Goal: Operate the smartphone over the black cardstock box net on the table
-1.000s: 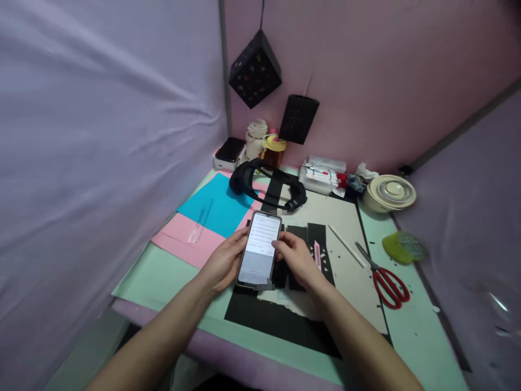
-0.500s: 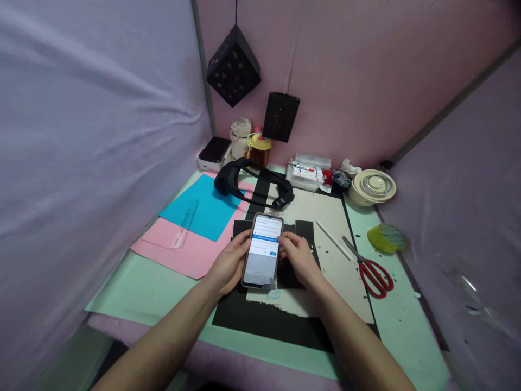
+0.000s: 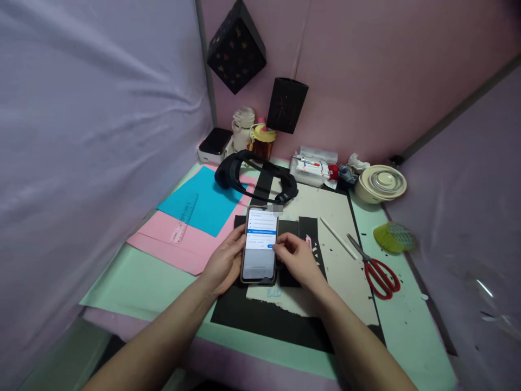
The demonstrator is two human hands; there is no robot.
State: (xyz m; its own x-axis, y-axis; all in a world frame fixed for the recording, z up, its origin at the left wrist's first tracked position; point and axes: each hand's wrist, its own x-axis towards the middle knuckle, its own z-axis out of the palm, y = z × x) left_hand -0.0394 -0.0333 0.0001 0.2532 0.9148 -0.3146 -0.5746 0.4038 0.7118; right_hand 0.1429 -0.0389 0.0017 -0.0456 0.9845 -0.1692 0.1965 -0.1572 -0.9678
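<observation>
My left hand [image 3: 225, 259] is closed round the left side of a smartphone [image 3: 258, 266], which is tilted up over the table with its screen lit. The screen shows a white list with one blue highlighted row; the text is too small to read. At the phone's right edge is my right hand [image 3: 300, 259], its fingers bent and partly apart. One fingertip touches the screen by a small blue button. Under the hands lie black paper pieces [image 3: 308, 225] and a sheet of pale board [image 3: 293, 305]. A pink cutter [image 3: 308, 241] shows just beyond my right hand.
Red-handled scissors [image 3: 380, 277] and a white stick [image 3: 338, 238] lie to the right, near a green round object [image 3: 386, 237] and a lidded bowl [image 3: 380, 184]. A black headset [image 3: 232, 171], blue paper [image 3: 203, 206] and a clear ruler [image 3: 185, 217] lie left. Black paper lanterns [image 3: 288, 106] hang behind.
My right fingertip has moved down the screen from the highlighted row to the blue button. The view has shifted slightly, and the pink cutter now shows beyond my right hand.
</observation>
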